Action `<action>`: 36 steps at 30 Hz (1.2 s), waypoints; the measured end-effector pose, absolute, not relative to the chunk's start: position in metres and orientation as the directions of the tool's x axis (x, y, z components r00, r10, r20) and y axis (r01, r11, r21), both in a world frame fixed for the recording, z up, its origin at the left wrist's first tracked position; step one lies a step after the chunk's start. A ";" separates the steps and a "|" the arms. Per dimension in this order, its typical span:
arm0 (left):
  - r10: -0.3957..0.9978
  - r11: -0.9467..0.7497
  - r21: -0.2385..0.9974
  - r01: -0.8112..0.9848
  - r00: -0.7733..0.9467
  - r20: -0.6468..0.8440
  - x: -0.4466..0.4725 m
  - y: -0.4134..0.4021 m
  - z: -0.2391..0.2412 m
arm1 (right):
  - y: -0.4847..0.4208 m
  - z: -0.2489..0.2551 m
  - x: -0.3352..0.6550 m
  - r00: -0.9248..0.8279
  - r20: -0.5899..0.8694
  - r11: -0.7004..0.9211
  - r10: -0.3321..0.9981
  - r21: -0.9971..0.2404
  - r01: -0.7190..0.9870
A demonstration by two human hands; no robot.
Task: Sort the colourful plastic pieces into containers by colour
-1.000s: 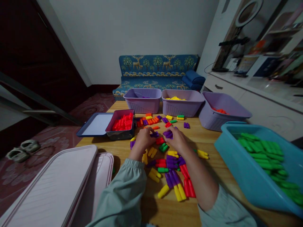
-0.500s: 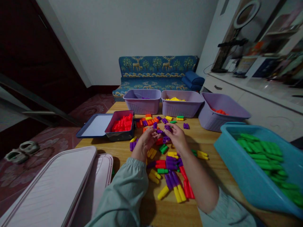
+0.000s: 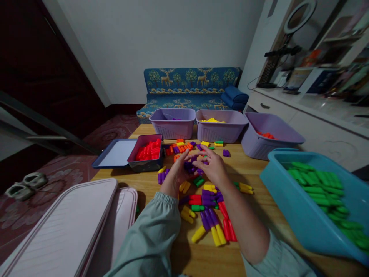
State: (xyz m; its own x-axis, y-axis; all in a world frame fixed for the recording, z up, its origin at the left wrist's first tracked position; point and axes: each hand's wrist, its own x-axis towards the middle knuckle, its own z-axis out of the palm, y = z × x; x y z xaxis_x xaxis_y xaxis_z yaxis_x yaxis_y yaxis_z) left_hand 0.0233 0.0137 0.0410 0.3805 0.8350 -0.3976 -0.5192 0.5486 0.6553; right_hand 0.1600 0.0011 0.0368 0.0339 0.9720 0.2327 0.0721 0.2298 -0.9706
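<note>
My left hand (image 3: 177,171) is cupped over the middle of the table, its fingers curled round several purple plastic building blocks (image 3: 189,167). My right hand (image 3: 213,166) meets it from the other side, thumb and fingers against the same purple cluster, partly hiding it. Below the hands lie loose and joined tube-shaped blocks: green ones (image 3: 198,181), yellow ones (image 3: 187,214), red ones (image 3: 229,229) and a purple group (image 3: 208,198). Just beyond the hands is a row of orange blocks (image 3: 186,147). More purple blocks (image 3: 162,177) sit left of my left hand.
Three lilac bins (image 3: 173,130) line the table's far side. A blue tub (image 3: 291,207) of green blocks stands right. At left, an open tin (image 3: 145,165) holds red blocks, with white lids (image 3: 63,227) nearer me. A patterned sofa (image 3: 190,86) stands behind.
My hands have drawn closer together. The purple blocks, held apart before, are now gathered between them, and the fingers of my right hand have moved left over them.
</note>
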 end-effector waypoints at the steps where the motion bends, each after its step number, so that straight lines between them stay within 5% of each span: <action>1: 0.834 0.550 0.661 -0.511 0.380 -0.400 0.023 0.014 0.041 | 0.000 0.039 0.159 0.072 0.227 0.226 0.971 -0.974 0.028; 9: 0.836 0.510 0.790 -0.340 0.413 -0.362 0.026 0.012 0.038 | -0.005 0.049 0.159 0.232 0.083 0.150 0.969 -0.946 -0.288; 19: 0.972 0.222 0.877 -0.426 0.169 -0.163 0.020 0.013 0.037 | -0.004 0.044 0.161 0.179 0.032 0.064 0.983 -0.983 -0.172; 29: 0.939 0.316 0.821 -0.475 0.281 -0.198 0.025 0.014 0.037 | -0.003 0.042 0.159 0.157 0.060 0.077 0.986 -0.992 -0.101; 36: 0.939 0.341 0.757 -0.557 0.159 -0.306 0.025 0.020 0.026 | 0.005 0.018 0.160 0.121 0.108 0.109 0.987 -0.994 -0.003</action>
